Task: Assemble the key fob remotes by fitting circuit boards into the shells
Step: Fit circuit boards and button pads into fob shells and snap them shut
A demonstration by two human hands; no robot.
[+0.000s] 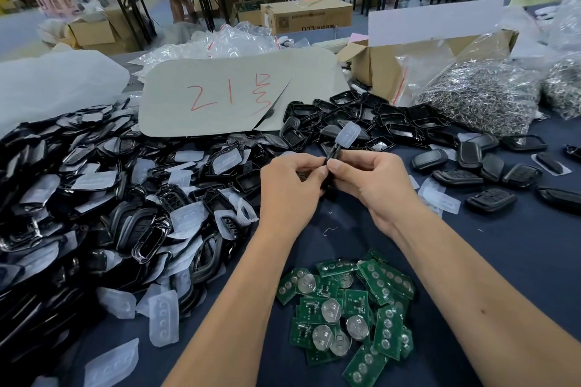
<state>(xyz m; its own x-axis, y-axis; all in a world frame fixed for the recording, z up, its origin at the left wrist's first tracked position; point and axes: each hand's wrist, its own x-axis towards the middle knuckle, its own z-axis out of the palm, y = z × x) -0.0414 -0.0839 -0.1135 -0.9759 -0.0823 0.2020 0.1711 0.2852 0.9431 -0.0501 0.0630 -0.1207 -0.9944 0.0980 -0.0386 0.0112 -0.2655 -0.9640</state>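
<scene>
My left hand [290,185] and my right hand [374,182] meet over the middle of the table, and both pinch one black key fob shell [330,160] held edge-on between the fingertips. A translucent white rubber button pad [347,135] sticks up from the shell's top. Most of the shell is hidden by my fingers. A pile of green circuit boards [349,311] with round coin cells lies near me, below my hands. A large heap of black shells and white pads [103,198] covers the left of the table.
Finished black fobs [490,173] lie at the right. More empty black shells [361,119] are heaped behind my hands. A grey card with red writing [232,94], an open cardboard box [393,66] and bags of metal rings [481,94] stand at the back.
</scene>
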